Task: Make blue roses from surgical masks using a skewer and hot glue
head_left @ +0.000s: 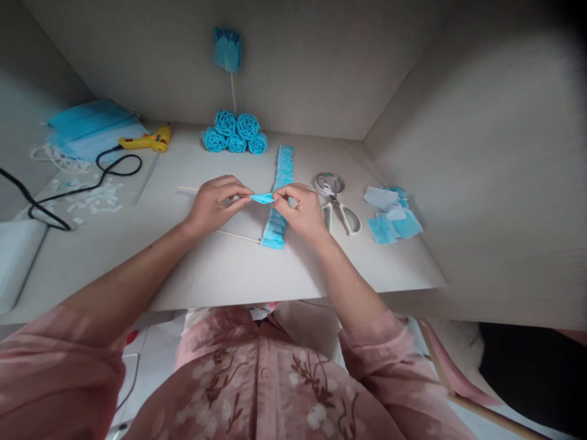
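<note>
Both my hands are raised over the table's middle, with a small folded piece of blue fabric (262, 198) stretched between them. My left hand (221, 201) pinches its left end; a thin wooden stick (187, 189) juts out behind the fingers on the left, and its other end is hidden. My right hand (300, 208) pinches the right end of the fabric. Beneath the hands lies a long gathered strip of blue fabric (285, 165). A second wooden stick (238, 236) lies against the strip's lower end.
Rolled blue fabric flowers (236, 143) are stacked at the back, below a blue flower on a stick (228, 50). Scissors (340, 211) and a tape roll (329, 182) lie right, near blue fabric scraps (395, 223). A yellow glue gun (147, 142) and blue masks (92, 125) sit left.
</note>
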Tool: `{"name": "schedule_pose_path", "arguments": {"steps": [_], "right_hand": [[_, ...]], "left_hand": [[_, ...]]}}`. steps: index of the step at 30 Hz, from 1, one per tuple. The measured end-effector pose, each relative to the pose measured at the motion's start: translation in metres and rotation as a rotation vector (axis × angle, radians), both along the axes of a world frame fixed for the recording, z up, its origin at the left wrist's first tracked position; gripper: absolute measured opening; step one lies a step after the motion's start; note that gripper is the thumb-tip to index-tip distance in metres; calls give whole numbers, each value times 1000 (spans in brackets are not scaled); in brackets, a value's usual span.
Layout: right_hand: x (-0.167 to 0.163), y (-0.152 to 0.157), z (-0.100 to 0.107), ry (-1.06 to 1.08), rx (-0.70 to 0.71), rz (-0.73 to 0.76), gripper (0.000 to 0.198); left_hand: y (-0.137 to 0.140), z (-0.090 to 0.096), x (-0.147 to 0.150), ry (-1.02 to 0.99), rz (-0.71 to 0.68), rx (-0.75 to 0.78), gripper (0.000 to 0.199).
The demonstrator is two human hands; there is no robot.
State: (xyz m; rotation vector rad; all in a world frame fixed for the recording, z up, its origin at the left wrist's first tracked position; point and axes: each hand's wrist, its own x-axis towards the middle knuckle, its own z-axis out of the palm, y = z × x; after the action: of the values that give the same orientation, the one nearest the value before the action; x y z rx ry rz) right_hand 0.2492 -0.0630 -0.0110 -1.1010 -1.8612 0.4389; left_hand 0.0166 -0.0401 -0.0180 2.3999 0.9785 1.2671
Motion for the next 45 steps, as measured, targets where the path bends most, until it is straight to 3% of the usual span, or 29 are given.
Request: {"name": "schedule_pose_path", "arguments": {"steps": [5, 12, 16, 31, 37, 45], "right_hand": [[4, -7, 9, 151, -22, 20, 19], [4, -5, 8, 93, 249, 82, 7], [3, 1, 1, 46, 312, 120, 6], [2, 2, -3, -2, 288, 101, 7], [8, -1, 4, 106, 259, 33, 8], [6, 3, -1, 6, 189, 122, 9]], "left_hand": [[1, 2, -5, -56, 35, -52, 32], [2, 2, -7, -68, 24, -73, 30], [1, 0, -5, -82, 20, -73, 28], [1, -3, -2, -84, -15, -70, 28], [3, -3, -5, -69, 18, -61, 29], [2, -4, -3, -44, -19, -25, 29]]}}
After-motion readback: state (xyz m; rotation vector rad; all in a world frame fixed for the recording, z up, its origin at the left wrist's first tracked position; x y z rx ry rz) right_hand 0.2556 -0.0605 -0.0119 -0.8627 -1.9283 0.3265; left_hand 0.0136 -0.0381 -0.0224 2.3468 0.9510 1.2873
